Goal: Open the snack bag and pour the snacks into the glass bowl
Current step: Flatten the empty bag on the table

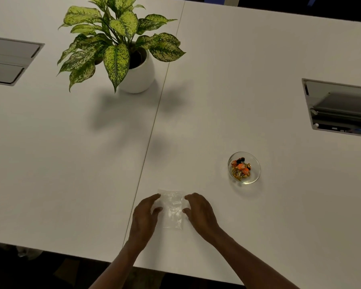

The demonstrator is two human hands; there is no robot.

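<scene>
A clear, flat plastic snack bag (172, 209) lies on the white table (279, 215) near its front edge, and it looks empty. My left hand (145, 217) rests at the bag's left edge, fingers spread and touching it. My right hand (200, 211) rests at the bag's right edge, fingers apart. Neither hand has the bag lifted. A small glass bowl (255, 175) stands to the right and farther back, with orange and gold wrapped snacks (241, 168) piled in it.
A potted plant (121, 49) in a white pot stands at the back, left of centre. Recessed cable boxes sit in the table at far left (8, 61) and far right (340, 107). A seam (152, 130) runs down the table's middle.
</scene>
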